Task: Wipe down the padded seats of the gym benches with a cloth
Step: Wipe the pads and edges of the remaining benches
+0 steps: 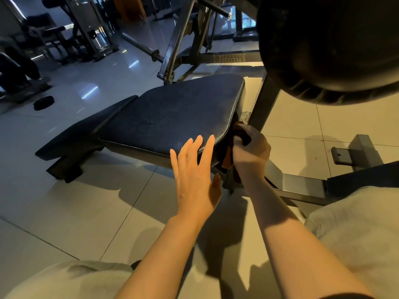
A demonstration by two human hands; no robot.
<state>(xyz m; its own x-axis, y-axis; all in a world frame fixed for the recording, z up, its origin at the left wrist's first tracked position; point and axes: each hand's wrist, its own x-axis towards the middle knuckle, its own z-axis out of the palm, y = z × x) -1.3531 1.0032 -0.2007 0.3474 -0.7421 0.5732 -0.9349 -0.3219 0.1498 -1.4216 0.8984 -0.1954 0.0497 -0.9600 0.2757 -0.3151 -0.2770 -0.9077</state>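
At near edge: black pebbled seat pad (170,117) | left hand (194,175) flat, fingers straight | right hand (251,149) grips orange cloth (228,159)

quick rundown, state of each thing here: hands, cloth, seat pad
left hand: open, fingers straight, fingertips at the near edge of the seat pad
right hand: curled round the cloth at the pad's right side
cloth: bunched, orange-brown, partly hidden by the hand
seat pad: black, flat, nothing lying on top
weight plate: hanging above right, off the floor

Black padded bench seat (172,117) stands on tiled floor (64,212).
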